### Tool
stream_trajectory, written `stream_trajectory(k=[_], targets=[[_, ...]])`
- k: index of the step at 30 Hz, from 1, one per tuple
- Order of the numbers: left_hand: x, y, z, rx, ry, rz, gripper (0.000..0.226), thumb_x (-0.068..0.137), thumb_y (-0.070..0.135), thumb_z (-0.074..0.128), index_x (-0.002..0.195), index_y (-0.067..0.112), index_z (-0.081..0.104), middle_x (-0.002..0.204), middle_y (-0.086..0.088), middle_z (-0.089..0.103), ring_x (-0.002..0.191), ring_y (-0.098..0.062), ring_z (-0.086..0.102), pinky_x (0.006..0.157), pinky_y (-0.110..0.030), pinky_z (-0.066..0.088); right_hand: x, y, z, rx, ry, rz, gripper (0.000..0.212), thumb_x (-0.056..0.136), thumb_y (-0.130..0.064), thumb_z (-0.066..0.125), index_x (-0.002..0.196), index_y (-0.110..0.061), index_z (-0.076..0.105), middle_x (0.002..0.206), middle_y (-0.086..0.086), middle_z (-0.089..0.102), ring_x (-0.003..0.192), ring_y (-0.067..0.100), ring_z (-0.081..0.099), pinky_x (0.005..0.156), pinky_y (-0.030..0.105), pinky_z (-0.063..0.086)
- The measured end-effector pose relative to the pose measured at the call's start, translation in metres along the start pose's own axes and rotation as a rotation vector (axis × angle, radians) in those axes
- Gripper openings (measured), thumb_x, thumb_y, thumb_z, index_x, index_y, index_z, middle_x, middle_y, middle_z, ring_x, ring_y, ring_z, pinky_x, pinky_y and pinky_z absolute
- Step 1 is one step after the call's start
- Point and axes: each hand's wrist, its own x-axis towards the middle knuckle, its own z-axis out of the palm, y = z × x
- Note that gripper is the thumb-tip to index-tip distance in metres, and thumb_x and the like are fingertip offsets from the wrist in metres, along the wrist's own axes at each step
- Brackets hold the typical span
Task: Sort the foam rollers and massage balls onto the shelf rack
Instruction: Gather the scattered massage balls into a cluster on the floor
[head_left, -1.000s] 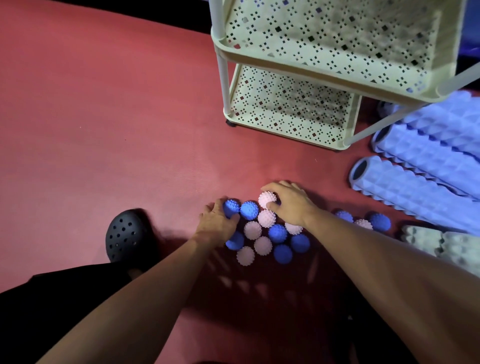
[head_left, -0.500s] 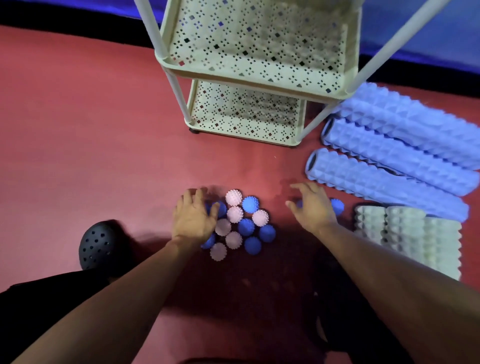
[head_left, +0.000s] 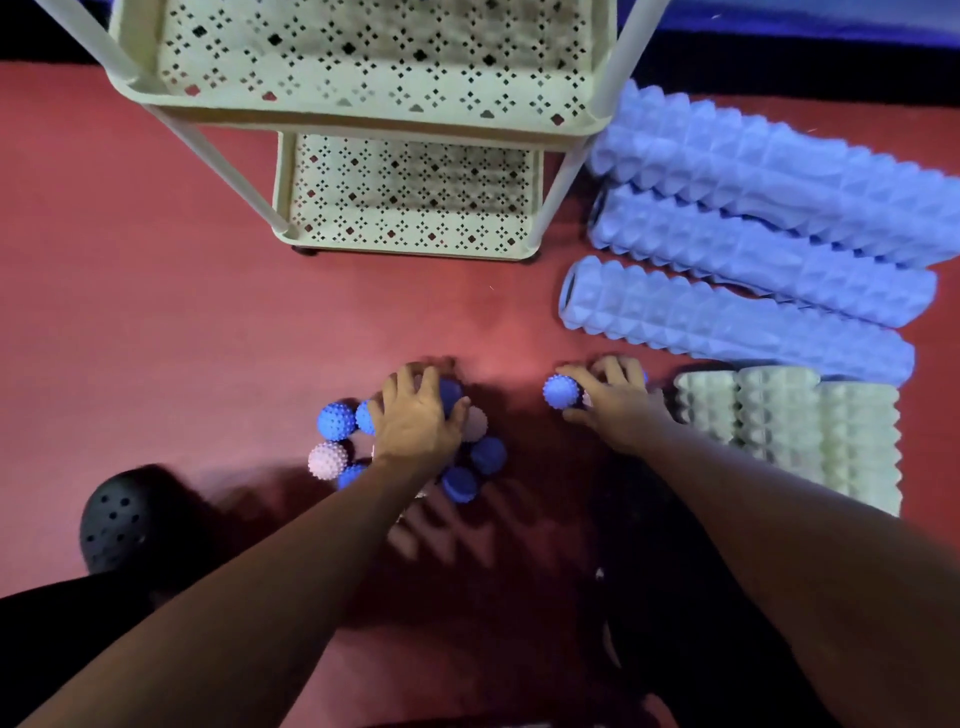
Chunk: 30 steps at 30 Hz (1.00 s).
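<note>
A cluster of spiky blue and pink massage balls (head_left: 336, 421) lies on the red floor. My left hand (head_left: 418, 415) is spread over the top of that cluster, fingers curled round the balls beneath it. My right hand (head_left: 610, 397) lies over a smaller group to the right, fingers curled round a blue ball (head_left: 561, 391) and a pale one under the palm. The cream shelf rack (head_left: 410, 244) stands just beyond, its perforated trays bare. Three long blue foam rollers (head_left: 727, 317) and short cream rollers (head_left: 779, 415) lie at the right.
My black perforated shoe (head_left: 124, 519) is at the lower left. Open red floor stretches left of the rack and between the rack and the balls. A dark strip and a blue surface run along the far edge.
My right hand left the main cluster and moved right onto the smaller group of balls. My left hand shifted over the top of the cluster. The view tilted up toward the rack.
</note>
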Motion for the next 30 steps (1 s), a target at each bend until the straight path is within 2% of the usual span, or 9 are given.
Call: stream_trajectory(k=[8, 11, 13, 16, 19, 22, 25, 28, 30], targets=[[0.003, -0.031, -0.010, -0.075, 0.115, -0.061, 0.054, 0.088, 0.057, 0.040, 0.123, 0.018, 0.055, 0.132, -0.010, 0.047, 0.121, -0.033, 0.040, 0.100, -0.052, 0.032, 0.006, 0.003, 0.006, -0.088, 0.000, -0.081, 0.058, 0.092, -0.061, 0.053, 0.144, -0.047, 0.031, 0.137, -0.019, 0.046, 0.133, 0.015, 0.030, 0.101, 0.055, 0.041], [0.003, -0.047, -0.011, -0.117, 0.127, -0.109, 0.050, 0.095, 0.057, 0.043, 0.129, 0.022, 0.054, 0.133, -0.007, 0.047, 0.123, -0.031, 0.038, 0.103, -0.052, 0.031, 0.004, -0.007, 0.017, 0.066, 0.007, 0.008, 0.057, 0.092, -0.069, 0.043, 0.142, -0.044, 0.032, 0.138, -0.022, 0.046, 0.135, 0.015, 0.032, 0.103, 0.056, 0.040], [0.003, -0.054, -0.014, -0.146, 0.130, -0.156, 0.045, 0.097, 0.053, 0.048, 0.130, 0.023, 0.054, 0.133, -0.008, 0.046, 0.124, -0.032, 0.038, 0.103, -0.053, 0.030, 0.006, -0.022, 0.026, 0.237, 0.074, 0.005, 0.063, 0.089, -0.079, 0.026, 0.137, -0.040, 0.037, 0.122, -0.016, 0.058, 0.124, 0.022, 0.048, 0.104, 0.048, 0.038], [0.000, -0.064, -0.020, -0.213, 0.119, -0.286, 0.047, 0.098, 0.050, 0.051, 0.134, 0.020, 0.051, 0.138, -0.011, 0.043, 0.130, -0.034, 0.036, 0.106, -0.056, 0.029, 0.017, -0.056, 0.034, 0.443, 0.066, 0.005, 0.056, 0.087, -0.072, 0.029, 0.131, -0.039, 0.038, 0.081, -0.012, 0.066, 0.108, 0.027, 0.059, 0.101, 0.033, 0.029], [-0.007, -0.077, -0.026, -0.328, 0.074, -0.392, 0.052, 0.098, 0.052, 0.050, 0.141, 0.023, 0.045, 0.143, -0.013, 0.037, 0.135, -0.036, 0.032, 0.111, -0.057, 0.029, 0.022, -0.094, 0.026, 0.485, 0.028, 0.058, 0.052, 0.097, -0.061, 0.038, 0.142, -0.036, 0.036, 0.114, 0.000, 0.070, 0.122, 0.033, 0.048, 0.107, 0.035, 0.026], [-0.011, -0.089, -0.029, -0.410, -0.007, -0.421, 0.053, 0.098, 0.051, 0.051, 0.146, 0.031, 0.044, 0.145, -0.016, 0.036, 0.136, -0.040, 0.032, 0.117, -0.048, 0.025, 0.024, -0.116, 0.023, 0.395, 0.012, 0.086, 0.050, 0.104, -0.048, 0.040, 0.149, -0.030, 0.032, 0.143, 0.012, 0.053, 0.136, 0.031, 0.040, 0.114, 0.039, 0.020], [-0.010, -0.097, -0.030, -0.462, -0.089, -0.407, 0.050, 0.098, 0.051, 0.053, 0.145, 0.034, 0.047, 0.142, -0.019, 0.039, 0.136, -0.040, 0.037, 0.119, -0.043, 0.026, 0.027, -0.122, 0.028, 0.309, -0.055, 0.116, 0.054, 0.103, -0.052, 0.036, 0.153, -0.034, 0.026, 0.147, 0.018, 0.045, 0.138, 0.032, 0.033, 0.113, 0.040, 0.018], [-0.010, -0.101, -0.032, -0.457, -0.109, -0.397, 0.048, 0.098, 0.051, 0.053, 0.144, 0.037, 0.049, 0.141, -0.018, 0.038, 0.134, -0.040, 0.035, 0.119, -0.042, 0.026, 0.022, -0.124, 0.027, 0.250, -0.099, 0.071, 0.052, 0.106, -0.048, 0.027, 0.156, -0.035, 0.025, 0.153, 0.002, 0.046, 0.141, 0.030, 0.025, 0.113, 0.042, 0.015], [-0.011, -0.099, -0.032, -0.447, -0.110, -0.378, 0.047, 0.098, 0.052, 0.052, 0.143, 0.039, 0.049, 0.141, -0.017, 0.037, 0.133, -0.040, 0.035, 0.118, -0.042, 0.025, 0.015, -0.123, 0.025, 0.209, -0.087, 0.040, 0.049, 0.108, -0.041, 0.029, 0.156, -0.030, 0.031, 0.159, 0.003, 0.037, 0.143, 0.032, 0.024, 0.116, 0.043, 0.014]])
